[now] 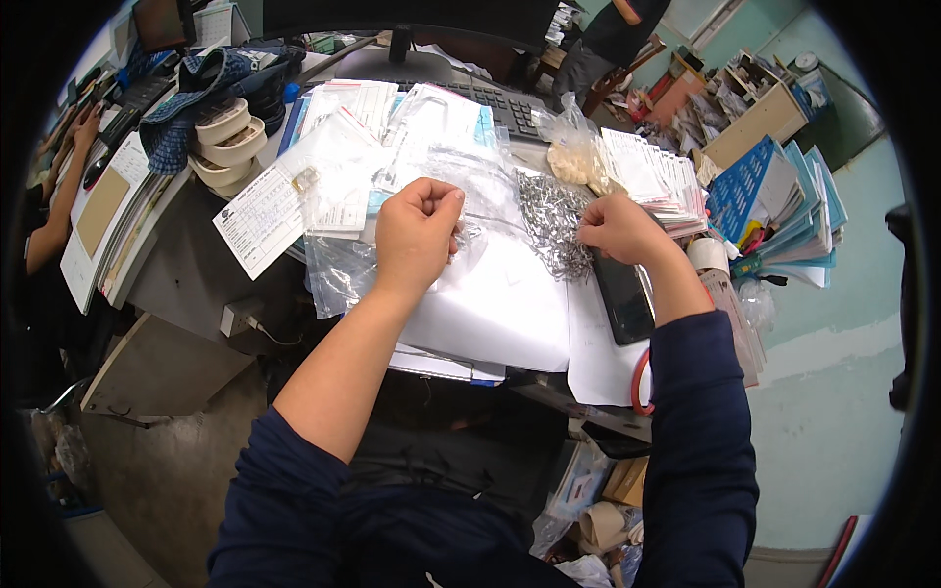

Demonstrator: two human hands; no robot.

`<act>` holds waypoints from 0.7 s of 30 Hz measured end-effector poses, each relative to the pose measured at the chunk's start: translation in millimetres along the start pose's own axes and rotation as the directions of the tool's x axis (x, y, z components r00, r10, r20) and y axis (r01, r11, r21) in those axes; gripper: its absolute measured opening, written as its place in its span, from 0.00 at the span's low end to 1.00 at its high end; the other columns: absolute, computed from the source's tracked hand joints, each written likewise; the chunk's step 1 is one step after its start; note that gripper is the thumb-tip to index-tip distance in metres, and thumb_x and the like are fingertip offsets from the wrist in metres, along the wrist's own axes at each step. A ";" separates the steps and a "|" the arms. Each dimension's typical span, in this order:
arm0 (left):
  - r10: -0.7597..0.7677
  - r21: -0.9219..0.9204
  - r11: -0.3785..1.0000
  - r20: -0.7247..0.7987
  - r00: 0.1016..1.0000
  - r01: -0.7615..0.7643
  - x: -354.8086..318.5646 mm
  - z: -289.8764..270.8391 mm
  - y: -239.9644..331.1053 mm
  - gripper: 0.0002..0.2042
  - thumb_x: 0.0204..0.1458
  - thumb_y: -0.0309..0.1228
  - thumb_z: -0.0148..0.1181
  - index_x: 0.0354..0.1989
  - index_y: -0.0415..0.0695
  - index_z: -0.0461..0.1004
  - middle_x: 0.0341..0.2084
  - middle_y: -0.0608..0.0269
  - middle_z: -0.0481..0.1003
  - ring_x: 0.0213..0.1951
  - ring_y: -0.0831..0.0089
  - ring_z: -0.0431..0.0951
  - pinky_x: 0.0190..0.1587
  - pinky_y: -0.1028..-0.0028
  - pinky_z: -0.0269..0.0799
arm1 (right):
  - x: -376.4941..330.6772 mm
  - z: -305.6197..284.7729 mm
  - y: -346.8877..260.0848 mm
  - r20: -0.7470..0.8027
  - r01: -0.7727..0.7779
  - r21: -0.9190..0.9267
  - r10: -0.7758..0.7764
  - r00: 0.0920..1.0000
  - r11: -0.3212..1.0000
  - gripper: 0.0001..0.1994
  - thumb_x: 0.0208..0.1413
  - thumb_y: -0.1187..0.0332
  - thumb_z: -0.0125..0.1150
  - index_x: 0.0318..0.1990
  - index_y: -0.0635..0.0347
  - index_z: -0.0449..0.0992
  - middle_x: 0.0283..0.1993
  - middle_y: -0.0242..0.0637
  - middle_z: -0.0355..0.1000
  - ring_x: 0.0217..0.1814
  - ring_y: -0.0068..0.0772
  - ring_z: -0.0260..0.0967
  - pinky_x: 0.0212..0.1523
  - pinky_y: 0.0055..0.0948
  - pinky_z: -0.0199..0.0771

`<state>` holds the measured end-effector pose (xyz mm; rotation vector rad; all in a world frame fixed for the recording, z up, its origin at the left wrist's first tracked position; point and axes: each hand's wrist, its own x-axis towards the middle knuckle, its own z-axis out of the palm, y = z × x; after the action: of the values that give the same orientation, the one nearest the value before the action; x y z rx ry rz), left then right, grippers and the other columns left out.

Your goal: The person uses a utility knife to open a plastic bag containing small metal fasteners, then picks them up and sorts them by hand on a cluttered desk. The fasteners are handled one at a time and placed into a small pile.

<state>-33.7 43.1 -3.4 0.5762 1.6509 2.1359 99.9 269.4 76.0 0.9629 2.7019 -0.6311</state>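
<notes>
- Reaching forward from the lower edge, the left hand [417, 230] is bent at the wrist, its grip pinched narrow on a clear plastic bag [470, 220], thumb and fingertips curled together at the bag's edge.
- Left of the pile of small metal parts [554, 225], that one bag lies partly over a white paper sheet [500, 304] on the counter [191, 274].
- Further left of the pile sit three stacked cream bowls [227, 142] and one printed form [260, 216].
- The pile itself is a single grey heap on the paper; its pieces are too small and tangled to count.
- Touching the pile's right edge, the right hand [618, 227] is closed in a loose fist, knuckles up, fingertips on the parts; whether it holds any piece I cannot tell.
- Just below and right of the pile lies one black phone [622, 294], under the right wrist.
- Behind the pile sits one black keyboard [490, 98].
</notes>
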 end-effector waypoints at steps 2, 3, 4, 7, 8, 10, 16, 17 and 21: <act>-0.006 -0.003 1.000 0.004 1.000 0.006 0.8 -0.8 -1.0 0.07 0.55 0.29 0.59 0.33 0.36 0.76 0.16 0.66 0.73 0.13 0.84 0.68 0.15 0.81 0.61 | -1.2 0.6 1.4 -0.132 0.133 -0.185 -0.158 0.979 0.974 0.08 0.44 0.69 0.64 0.29 0.65 0.79 0.27 0.47 0.76 0.31 0.42 0.76 0.37 0.36 0.74; -0.006 -0.003 1.000 0.008 1.000 0.006 0.4 -0.5 -0.6 0.07 0.55 0.29 0.59 0.33 0.36 0.75 0.16 0.66 0.73 0.13 0.84 0.68 0.15 0.81 0.61 | -4.8 3.4 -0.1 -0.168 0.172 -0.219 -0.211 0.963 0.960 0.08 0.43 0.70 0.64 0.29 0.65 0.79 0.27 0.47 0.76 0.31 0.42 0.76 0.37 0.36 0.75; -0.005 -0.003 1.000 0.011 1.000 0.005 0.4 1.2 -0.2 0.07 0.56 0.29 0.60 0.34 0.36 0.75 0.16 0.67 0.72 0.14 0.85 0.68 0.15 0.81 0.61 | -6.1 5.5 -1.3 -0.203 0.210 -0.254 -0.264 0.943 0.944 0.07 0.43 0.70 0.63 0.28 0.65 0.80 0.27 0.47 0.76 0.32 0.43 0.76 0.37 0.36 0.75; -0.014 -0.006 1.000 0.007 1.000 0.014 -0.4 2.1 0.9 0.07 0.56 0.29 0.60 0.34 0.36 0.75 0.15 0.68 0.72 0.14 0.85 0.68 0.15 0.81 0.60 | 0.2 10.3 -0.1 -0.186 0.246 -0.518 -0.389 0.902 0.819 0.05 0.45 0.73 0.62 0.26 0.66 0.76 0.21 0.37 0.71 0.23 0.28 0.70 0.26 0.31 0.70; -0.019 -0.007 1.000 0.003 1.000 0.019 -0.6 2.6 1.0 0.07 0.56 0.29 0.60 0.34 0.36 0.75 0.15 0.68 0.72 0.14 0.85 0.68 0.15 0.81 0.60 | -0.9 8.9 1.8 -0.187 0.232 -0.386 -0.323 0.928 0.893 0.05 0.45 0.72 0.62 0.26 0.66 0.76 0.21 0.36 0.71 0.23 0.27 0.70 0.25 0.30 0.70; -0.016 -0.029 0.999 0.004 1.000 0.016 -0.3 -0.4 0.7 0.07 0.55 0.29 0.59 0.33 0.36 0.75 0.16 0.67 0.73 0.14 0.84 0.68 0.15 0.81 0.61 | -6.9 3.8 -18.6 -0.149 0.197 -0.105 -0.211 0.966 0.975 0.06 0.46 0.71 0.63 0.26 0.67 0.76 0.21 0.36 0.71 0.22 0.25 0.71 0.24 0.29 0.70; -0.014 -0.017 1.000 0.001 1.000 0.014 0.5 1.8 -0.5 0.07 0.55 0.29 0.59 0.32 0.36 0.75 0.16 0.66 0.73 0.14 0.84 0.68 0.15 0.81 0.62 | -9.8 13.8 -72.7 -0.071 0.226 0.153 -0.218 0.973 0.962 0.10 0.45 0.67 0.64 0.28 0.67 0.80 0.22 0.44 0.75 0.21 0.31 0.74 0.28 0.31 0.74; -0.016 -0.008 1.000 -0.004 1.000 0.016 0.3 3.2 0.1 0.07 0.55 0.29 0.59 0.32 0.36 0.75 0.17 0.66 0.73 0.14 0.84 0.68 0.15 0.81 0.62 | -8.8 22.2 -86.3 -0.067 0.233 0.129 -0.226 0.972 0.964 0.10 0.47 0.67 0.64 0.29 0.67 0.80 0.22 0.40 0.75 0.21 0.27 0.72 0.26 0.29 0.73; -0.013 -0.026 1.000 -0.004 1.000 0.013 2.4 -1.9 -1.5 0.07 0.55 0.29 0.59 0.33 0.36 0.75 0.16 0.66 0.73 0.13 0.84 0.68 0.15 0.81 0.62 | 2.8 33.4 -94.7 -0.232 0.263 0.175 -0.220 0.948 0.949 0.10 0.49 0.67 0.63 0.31 0.67 0.81 0.23 0.36 0.76 0.21 0.24 0.71 0.24 0.26 0.71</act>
<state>-36.7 43.1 -5.2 0.5522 1.6221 2.1478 38.7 189.8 76.2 0.7838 3.0210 -0.9182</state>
